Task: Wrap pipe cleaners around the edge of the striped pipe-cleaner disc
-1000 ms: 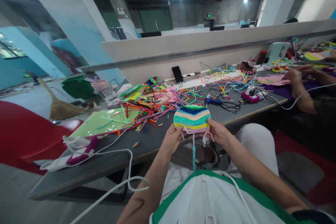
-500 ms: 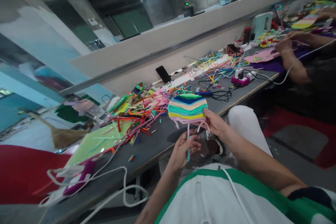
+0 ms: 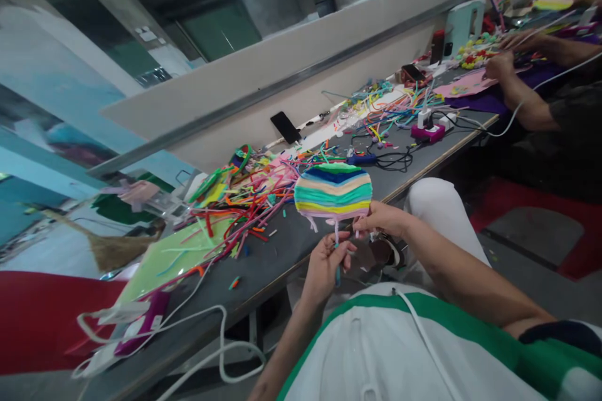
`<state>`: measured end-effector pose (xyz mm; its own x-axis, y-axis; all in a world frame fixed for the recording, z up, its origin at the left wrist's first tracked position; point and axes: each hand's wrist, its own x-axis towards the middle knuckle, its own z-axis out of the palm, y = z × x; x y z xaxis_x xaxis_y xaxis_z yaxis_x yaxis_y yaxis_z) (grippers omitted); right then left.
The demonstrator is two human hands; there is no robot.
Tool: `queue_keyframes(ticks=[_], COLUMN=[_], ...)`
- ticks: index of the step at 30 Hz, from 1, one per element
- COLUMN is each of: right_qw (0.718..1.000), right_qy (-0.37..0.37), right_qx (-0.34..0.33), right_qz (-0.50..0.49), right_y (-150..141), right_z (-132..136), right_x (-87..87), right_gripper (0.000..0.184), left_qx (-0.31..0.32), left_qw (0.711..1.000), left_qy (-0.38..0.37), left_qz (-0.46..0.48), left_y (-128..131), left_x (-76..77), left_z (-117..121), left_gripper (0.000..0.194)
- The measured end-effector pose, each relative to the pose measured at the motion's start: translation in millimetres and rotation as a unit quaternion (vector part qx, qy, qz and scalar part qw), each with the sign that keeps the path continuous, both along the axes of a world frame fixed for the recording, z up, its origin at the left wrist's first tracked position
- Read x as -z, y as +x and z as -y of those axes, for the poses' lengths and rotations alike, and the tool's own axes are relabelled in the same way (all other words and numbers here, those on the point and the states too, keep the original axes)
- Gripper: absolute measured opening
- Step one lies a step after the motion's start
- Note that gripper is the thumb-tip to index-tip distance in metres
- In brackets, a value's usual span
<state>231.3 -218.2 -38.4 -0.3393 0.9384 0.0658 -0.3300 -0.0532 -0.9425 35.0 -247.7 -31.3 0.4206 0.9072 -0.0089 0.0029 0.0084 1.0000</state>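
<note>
A striped woven piece [image 3: 333, 191] made of coloured pipe cleaners, in blue, green, cream, yellow and pink bands, is held up over the table edge. My right hand [image 3: 382, 219] pinches its lower right edge. My left hand [image 3: 326, 261] is closed around a teal pipe cleaner strand [image 3: 337, 255] that hangs from the bottom of the piece. Short pink strand ends dangle beside it.
The grey table [image 3: 277, 257] carries a heap of loose pipe cleaners [image 3: 249, 191], a green sheet [image 3: 176, 254], a purple glue gun [image 3: 138, 326] with white cable, a phone [image 3: 283, 126] and a power strip [image 3: 427, 131]. Another person's hand [image 3: 499, 66] works at the far right. A red chair [image 3: 42, 319] stands left.
My left hand let go of the piece's lower left edge, dropped below it and closed on the hanging teal strand. The view swung to the right and tilted.
</note>
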Motion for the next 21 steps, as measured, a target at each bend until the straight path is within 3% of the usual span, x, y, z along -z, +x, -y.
queue_keyframes(ticks=[3,6,13,18,21], right_qw=[0.996,0.994,0.998,0.993,0.991], right_qy=[0.031,0.04,0.046,0.023,0.031], right_qx=[-0.055,-0.061,-0.037,0.049,0.046], right_qz=[0.066,0.083,0.004,-0.106,-0.122], right_y=[11,16,17,17,14], right_z=[2,5,2,-7,-8], right_x=[-6.1,-11.4,-6.8,4.5,8.6], right_gripper=[0.02,0.016,0.032,0.035,0.035], left_qx=[-0.007,-0.012,-0.005,0.025,0.061], left_qw=[1.0,0.998,0.997,0.998,0.989], left_qy=[-0.012,-0.037,-0.062,-0.04,-0.11], left_qz=[0.019,0.044,0.052,0.05,0.077], left_y=[0,1,0,-3,-5], left_x=[-1.8,-0.5,5.1,5.4,4.5], left_z=[2,1,-2,-1,-4], left_gripper=[0.032,0.032,0.03,0.029,0.036])
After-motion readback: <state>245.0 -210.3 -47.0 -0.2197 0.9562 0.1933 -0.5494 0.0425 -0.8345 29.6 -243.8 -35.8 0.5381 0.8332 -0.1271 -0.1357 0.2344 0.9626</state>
